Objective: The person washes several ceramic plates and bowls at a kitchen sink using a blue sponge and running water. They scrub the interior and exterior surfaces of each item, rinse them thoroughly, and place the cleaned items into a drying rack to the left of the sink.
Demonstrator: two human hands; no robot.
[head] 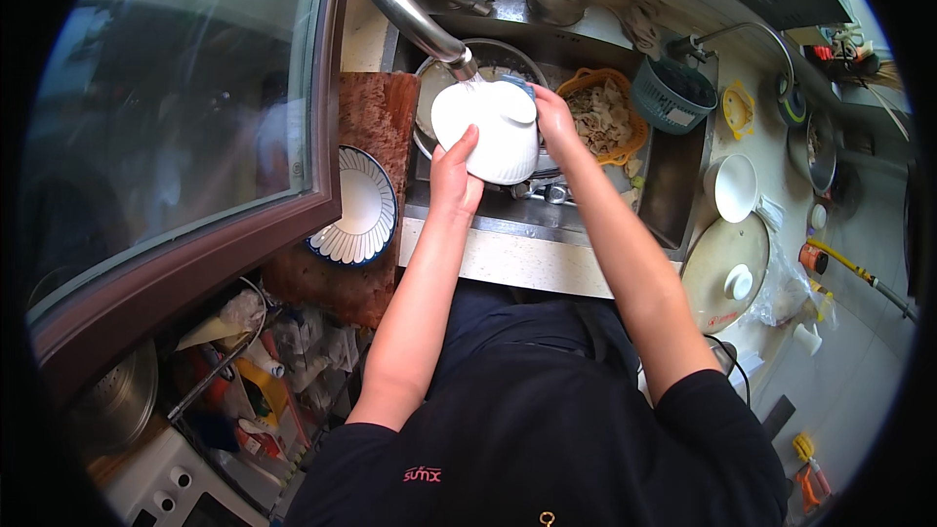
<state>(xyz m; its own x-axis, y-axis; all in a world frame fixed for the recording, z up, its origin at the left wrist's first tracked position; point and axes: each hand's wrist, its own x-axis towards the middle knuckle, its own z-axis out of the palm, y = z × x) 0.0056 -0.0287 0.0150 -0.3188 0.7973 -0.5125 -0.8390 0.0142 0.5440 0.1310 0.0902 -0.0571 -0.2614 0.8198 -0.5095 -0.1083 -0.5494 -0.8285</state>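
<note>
A white ribbed bowl is held above the sink, its outer side and foot turned up towards me. My left hand grips it at the lower left with the thumb over the outside. At the bowl's upper right, my right hand presses a blue scrubbing pad or cloth to it; the fingers are partly hidden behind the bowl. Water runs from the metal faucet onto the bowl's top. A large metal basin stands behind and beneath it in the sink.
An orange basket of pale food pieces and a teal strainer occupy the sink's right side. A blue-rimmed plate lies on the wooden board. The open window frame juts in at left. A glass lid rests at right.
</note>
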